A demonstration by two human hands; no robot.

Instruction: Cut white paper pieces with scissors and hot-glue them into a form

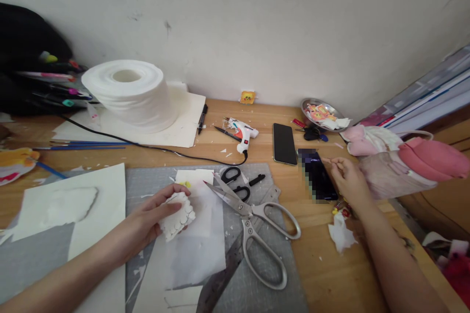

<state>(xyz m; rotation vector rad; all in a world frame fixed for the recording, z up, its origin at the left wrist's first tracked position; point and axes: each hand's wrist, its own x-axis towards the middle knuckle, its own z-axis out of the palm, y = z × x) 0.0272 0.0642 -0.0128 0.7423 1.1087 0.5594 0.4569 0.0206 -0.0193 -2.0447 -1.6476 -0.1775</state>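
Note:
A small white paper piece with a scalloped outline (179,217) is held in my left hand (161,212), thumb on top, above white sheets (205,249) on the grey cutting mat (143,181). My right hand (345,178) is at the right edge of a dark phone (321,176), its fingers bent close together; whether they pinch anything is too small to tell. Large metal scissors (249,220) lie with blades apart between my hands. Black-handled scissors (235,181) rest just behind them.
Behind the mat are a glue gun (246,137), a second phone (284,144) and a big white roll (128,93). A metal bowl of paper pieces (323,115) stands back right, near a pink bag (396,166). Crumpled tissue (341,232) lies by my right forearm.

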